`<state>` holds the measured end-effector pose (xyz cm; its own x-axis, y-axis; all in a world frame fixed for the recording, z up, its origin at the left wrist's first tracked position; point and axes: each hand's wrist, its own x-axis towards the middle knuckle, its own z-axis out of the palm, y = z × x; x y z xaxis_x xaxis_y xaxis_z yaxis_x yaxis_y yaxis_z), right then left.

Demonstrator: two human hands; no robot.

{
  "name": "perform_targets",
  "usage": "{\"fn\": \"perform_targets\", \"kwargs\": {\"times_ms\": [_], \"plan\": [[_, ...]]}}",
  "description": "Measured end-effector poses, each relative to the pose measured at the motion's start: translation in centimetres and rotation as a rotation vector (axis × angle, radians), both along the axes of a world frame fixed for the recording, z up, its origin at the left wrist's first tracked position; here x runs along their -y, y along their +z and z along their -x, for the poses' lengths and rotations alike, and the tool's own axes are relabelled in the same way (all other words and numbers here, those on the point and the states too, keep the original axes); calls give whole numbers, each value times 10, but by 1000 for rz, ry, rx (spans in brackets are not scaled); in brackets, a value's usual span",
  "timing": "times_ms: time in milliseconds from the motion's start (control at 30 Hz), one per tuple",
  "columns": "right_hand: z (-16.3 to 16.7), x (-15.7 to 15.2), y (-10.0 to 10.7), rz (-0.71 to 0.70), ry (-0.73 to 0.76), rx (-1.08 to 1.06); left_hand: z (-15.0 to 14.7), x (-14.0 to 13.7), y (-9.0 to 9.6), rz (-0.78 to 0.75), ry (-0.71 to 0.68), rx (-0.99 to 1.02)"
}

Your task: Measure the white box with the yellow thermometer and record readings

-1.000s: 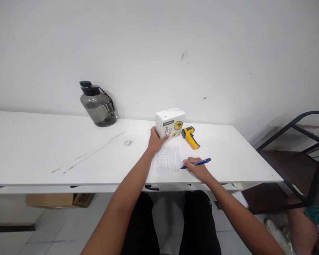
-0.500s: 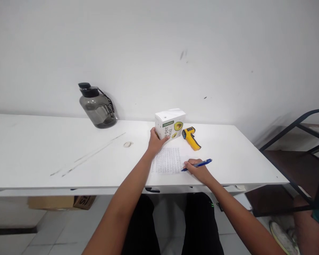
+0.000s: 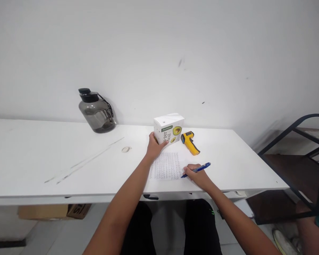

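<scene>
A white carton (image 3: 166, 128) with avocado pictures stands upright on the white table. My left hand (image 3: 155, 146) is closed around its lower left part, thumb across the front. Just in front of the carton lies a sheet of paper (image 3: 165, 166) covered in rows of handwriting. My right hand (image 3: 198, 175) grips a blue pen (image 3: 203, 166), its tip at the sheet's lower right edge. Right of the carton, a yellow and black infrared thermometer gun (image 3: 190, 143) lies on its side, touched by neither hand.
At the back left stands a grey translucent bottle (image 3: 97, 115) with a black lid. A small whitish ring-shaped object (image 3: 126, 149) lies left of my forearm. A cardboard box (image 3: 46, 211) sits below the table. To the right are a dark metal-framed rack (image 3: 289, 173) and another person's leg (image 3: 308, 230).
The whole view has shifted slightly, so everything sits a little lower. Both hands keep their grips, and the pen tip stays near the sheet's lower right edge.
</scene>
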<state>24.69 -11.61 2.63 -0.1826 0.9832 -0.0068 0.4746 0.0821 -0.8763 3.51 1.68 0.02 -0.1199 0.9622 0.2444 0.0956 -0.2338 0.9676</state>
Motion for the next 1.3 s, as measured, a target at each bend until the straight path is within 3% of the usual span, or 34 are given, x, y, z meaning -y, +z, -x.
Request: {"fn": "perform_targets", "kwargs": {"times_ms": [1100,1200,1300], "plan": [[-3,-1,-5,-26,-31,-33,0,2,4,11,-7,-11],[-5,-3,-5,-69,-80,-56,0,1,4,8,-7,-5],[-3,-13,-1,-234,-14,28,1,1,4,9,-1,-5]]}}
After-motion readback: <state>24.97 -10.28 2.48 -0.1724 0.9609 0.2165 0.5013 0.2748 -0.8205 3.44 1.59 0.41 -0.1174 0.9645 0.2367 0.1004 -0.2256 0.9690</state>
